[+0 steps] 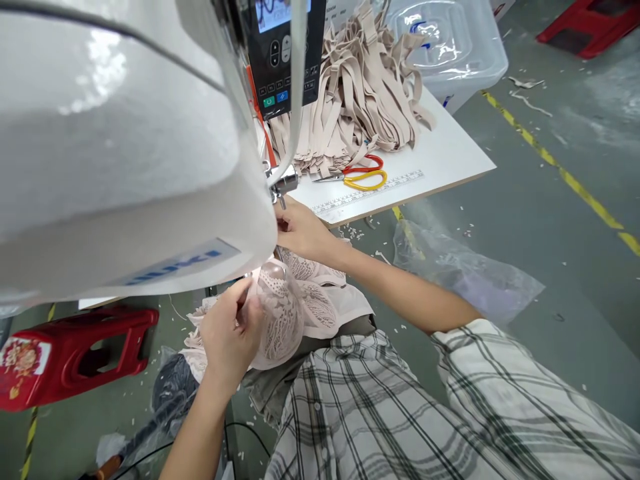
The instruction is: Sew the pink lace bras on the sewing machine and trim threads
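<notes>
A pale pink lace garment piece lies in my lap below the white sewing machine. My left hand grips its edge with curled fingers near a moulded lace cup. My right hand reaches under the machine head beside the metal presser foot; its fingers are curled and partly hidden, pressing on the fabric there.
A heap of beige elastic straps lies on the white table, with red and yellow scissors and a printed ruler in front. A clear plastic bin stands behind. A red stool and plastic bags sit on the floor.
</notes>
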Tool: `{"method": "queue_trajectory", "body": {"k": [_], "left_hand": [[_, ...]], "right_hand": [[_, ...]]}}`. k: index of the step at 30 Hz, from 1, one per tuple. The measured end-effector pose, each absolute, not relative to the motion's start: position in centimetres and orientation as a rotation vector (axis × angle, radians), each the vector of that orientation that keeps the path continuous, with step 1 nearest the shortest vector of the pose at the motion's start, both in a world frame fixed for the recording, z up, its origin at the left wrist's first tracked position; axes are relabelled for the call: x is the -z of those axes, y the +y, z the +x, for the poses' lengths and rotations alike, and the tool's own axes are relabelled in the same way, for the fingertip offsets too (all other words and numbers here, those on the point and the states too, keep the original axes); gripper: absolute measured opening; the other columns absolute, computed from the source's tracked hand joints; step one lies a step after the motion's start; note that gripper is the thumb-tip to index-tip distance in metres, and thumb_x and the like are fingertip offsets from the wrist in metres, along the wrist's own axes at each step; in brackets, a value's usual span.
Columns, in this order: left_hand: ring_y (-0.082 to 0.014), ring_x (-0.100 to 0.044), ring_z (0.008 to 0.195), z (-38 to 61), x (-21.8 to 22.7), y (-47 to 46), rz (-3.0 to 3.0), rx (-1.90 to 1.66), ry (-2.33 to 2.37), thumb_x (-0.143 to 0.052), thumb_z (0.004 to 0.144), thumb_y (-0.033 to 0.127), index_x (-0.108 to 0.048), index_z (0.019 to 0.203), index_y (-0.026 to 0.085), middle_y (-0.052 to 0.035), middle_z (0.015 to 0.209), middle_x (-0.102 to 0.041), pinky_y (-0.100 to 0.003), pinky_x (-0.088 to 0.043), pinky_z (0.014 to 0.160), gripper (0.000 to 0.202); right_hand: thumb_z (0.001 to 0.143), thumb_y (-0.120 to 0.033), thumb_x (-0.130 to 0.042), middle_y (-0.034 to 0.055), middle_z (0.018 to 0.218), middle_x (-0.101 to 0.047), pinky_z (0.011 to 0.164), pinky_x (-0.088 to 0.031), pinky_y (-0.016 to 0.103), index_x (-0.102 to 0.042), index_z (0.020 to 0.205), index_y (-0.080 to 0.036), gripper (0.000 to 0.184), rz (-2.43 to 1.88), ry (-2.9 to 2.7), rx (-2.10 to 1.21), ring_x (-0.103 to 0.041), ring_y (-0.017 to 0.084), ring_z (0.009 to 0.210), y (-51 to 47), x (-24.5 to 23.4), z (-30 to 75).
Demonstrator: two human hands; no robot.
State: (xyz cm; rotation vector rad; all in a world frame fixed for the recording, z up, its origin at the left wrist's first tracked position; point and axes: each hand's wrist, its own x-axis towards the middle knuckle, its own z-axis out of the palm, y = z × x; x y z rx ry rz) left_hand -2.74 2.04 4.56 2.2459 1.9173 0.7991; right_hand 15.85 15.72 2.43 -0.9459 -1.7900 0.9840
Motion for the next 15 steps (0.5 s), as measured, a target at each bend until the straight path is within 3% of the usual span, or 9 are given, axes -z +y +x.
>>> {"method": "queue_trajectory", "body": {"k": [6, 11, 15], "left_hand": [[-0.0262, -0.062, 0.104, -0.7, -4.1, 1.4, 2.511, -1.041, 1.809, -0.068, 0.083, 0.025, -0.060, 0.115, 0.015, -0.0140, 0.108, -0.066, -0.039, -0.046, 0.093, 0.035], [-0.0322, -0.055, 0.115, 2.1, -3.8, 0.7, 2.565, -0.792, 1.896, -0.066, 0.087, 0.040, -0.057, 0.134, 0.014, -0.0188, 0.126, -0.061, -0.045, -0.037, 0.100, 0.055], [-0.0333, -0.051, 0.119, 2.5, -3.5, 0.3, 2.534, -0.733, 1.944, -0.065, 0.088, 0.041, -0.057, 0.137, 0.016, -0.0192, 0.132, -0.057, -0.046, -0.035, 0.103, 0.055]], "right_hand": [[0.082, -0.023, -0.058, 0.0059, 0.104, -0.063, 0.072, -0.047, 0.030, -0.061, 0.082, -0.019, 0.005, -0.908, -1.764, -0.917, -0.056, 0.018, 0.087, 15.3, -2.0, 15.7], [0.081, -0.025, -0.058, 0.0056, 0.101, -0.062, 0.068, -0.048, 0.031, -0.060, 0.083, -0.019, 0.007, -1.015, -1.738, -0.958, -0.055, 0.016, 0.077, 14.4, -2.7, 15.5], [0.080, -0.026, -0.058, 0.0051, 0.097, -0.060, 0.068, -0.048, 0.032, -0.058, 0.077, -0.020, 0.008, -1.058, -1.755, -0.952, -0.054, 0.016, 0.074, 14.1, -2.9, 15.2]]}}
